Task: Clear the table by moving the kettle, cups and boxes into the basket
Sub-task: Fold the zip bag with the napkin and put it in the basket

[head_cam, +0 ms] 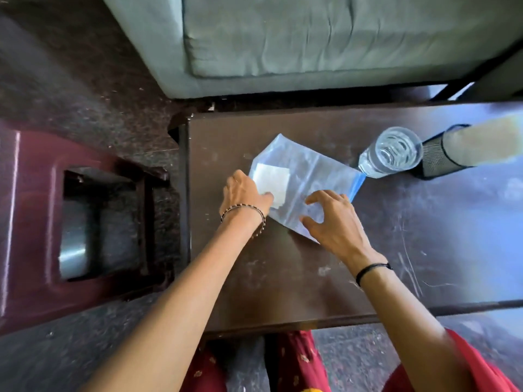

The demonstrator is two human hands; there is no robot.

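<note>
A clear plastic zip bag (314, 174) with a blue strip lies flat on the dark brown table (283, 281). A white paper (276, 176) shows inside it. My left hand (243, 193) grips the bag's left edge, fingers over the white paper. Spread over the bag's near right corner, my right hand (334, 219) presses down with its fingertips. A glass of water (393, 154) stands just beyond the bag's right end. No kettle, box or basket is in view.
A black mesh holder (435, 162) with a beige flat object (486, 142) in it stands right of the glass. A maroon plastic stool (34, 222) sits on the floor at the left. A grey sofa (311, 38) lies behind the table.
</note>
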